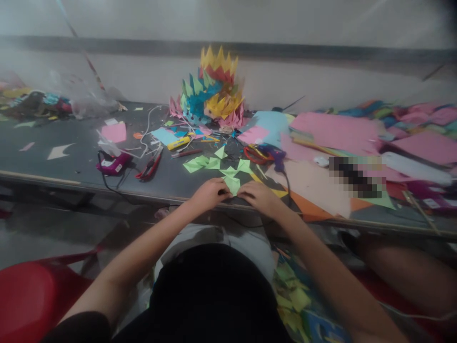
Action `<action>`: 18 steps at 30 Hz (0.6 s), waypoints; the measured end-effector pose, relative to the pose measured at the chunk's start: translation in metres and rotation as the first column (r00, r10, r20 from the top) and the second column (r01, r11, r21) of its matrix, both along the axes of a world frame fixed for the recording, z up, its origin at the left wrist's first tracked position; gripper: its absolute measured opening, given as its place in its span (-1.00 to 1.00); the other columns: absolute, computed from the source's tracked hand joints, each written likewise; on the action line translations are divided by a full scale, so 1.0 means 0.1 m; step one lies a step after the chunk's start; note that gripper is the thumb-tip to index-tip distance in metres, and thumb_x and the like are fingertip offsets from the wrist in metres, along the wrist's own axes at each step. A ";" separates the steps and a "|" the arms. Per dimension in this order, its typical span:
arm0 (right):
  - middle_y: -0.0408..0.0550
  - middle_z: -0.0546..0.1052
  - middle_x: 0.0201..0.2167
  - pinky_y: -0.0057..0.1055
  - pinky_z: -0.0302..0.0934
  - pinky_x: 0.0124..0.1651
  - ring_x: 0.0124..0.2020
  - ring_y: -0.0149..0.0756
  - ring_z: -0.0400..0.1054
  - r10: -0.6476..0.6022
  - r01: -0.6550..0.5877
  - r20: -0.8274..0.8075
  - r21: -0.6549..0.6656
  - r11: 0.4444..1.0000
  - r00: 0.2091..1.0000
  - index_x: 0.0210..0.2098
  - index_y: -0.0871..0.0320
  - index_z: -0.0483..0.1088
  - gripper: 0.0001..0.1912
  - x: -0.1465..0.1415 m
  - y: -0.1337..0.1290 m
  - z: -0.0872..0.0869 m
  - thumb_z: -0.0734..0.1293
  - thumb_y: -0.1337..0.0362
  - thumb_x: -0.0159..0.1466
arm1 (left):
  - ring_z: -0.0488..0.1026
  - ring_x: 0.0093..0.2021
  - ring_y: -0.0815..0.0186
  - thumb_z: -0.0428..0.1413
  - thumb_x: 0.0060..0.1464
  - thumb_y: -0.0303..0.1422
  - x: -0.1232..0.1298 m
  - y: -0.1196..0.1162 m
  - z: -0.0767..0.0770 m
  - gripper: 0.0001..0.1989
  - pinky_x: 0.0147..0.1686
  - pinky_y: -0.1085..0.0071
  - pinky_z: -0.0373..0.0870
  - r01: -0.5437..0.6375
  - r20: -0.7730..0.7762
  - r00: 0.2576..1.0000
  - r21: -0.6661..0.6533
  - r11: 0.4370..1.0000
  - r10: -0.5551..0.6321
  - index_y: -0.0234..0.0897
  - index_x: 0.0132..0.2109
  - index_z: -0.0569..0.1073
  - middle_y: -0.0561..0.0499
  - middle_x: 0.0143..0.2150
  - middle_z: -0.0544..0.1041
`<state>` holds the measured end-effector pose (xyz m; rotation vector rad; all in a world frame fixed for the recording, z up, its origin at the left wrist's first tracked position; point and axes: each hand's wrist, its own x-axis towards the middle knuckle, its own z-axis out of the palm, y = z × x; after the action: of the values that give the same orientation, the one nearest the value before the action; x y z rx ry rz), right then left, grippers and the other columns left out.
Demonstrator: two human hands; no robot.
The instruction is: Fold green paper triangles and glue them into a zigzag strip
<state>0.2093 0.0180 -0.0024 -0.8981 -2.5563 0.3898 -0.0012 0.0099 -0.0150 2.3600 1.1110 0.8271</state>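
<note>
**Pinching light-green folded paper (233,185) in both hands, at near edge of table (160,183)**

Grasping its lower left edge with left hand (213,191), lower right with right hand (263,196); cannot make out the thumbs, tucked beneath curled fingers. Reading clock directions from that paper: at eleven to one, close by, showing loose light-green folded pieces (213,163), too soft to count surely. At twelve, farther back, showing a spiky multicoloured paper sculpture (214,97), blurred in its inner folds. At ten, finding red-handled scissors (152,166) and a purple device (113,164), unclear in kind, with a dark cord dropping past the table edge. At three, meeting a pixelated patch (357,176), completely masked, over pink and pale paper sheets (314,183). At eight, seeing only part of a red stool (28,295); at four, a blurred bare limb (410,267), cut off at right.
</note>
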 end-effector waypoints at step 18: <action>-0.09 0.44 -0.46 -0.43 0.15 -0.34 -0.44 -0.37 0.30 -0.316 0.292 -0.118 -0.183 0.939 0.942 -0.51 0.16 0.43 -0.81 -0.10 0.02 -0.02 0.27 0.22 0.16 | 0.41 -0.30 0.33 0.16 -0.01 -0.37 0.04 0.05 -0.05 -0.92 -0.22 0.43 0.30 -0.025 0.061 0.998 -0.120 0.992 0.033 -0.27 -0.37 0.55 0.00 -0.36 0.47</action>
<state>0.1993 0.0203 -0.0049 -1.2558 -2.2291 0.5528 0.0027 0.0144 -0.0197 2.2106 1.1393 0.8160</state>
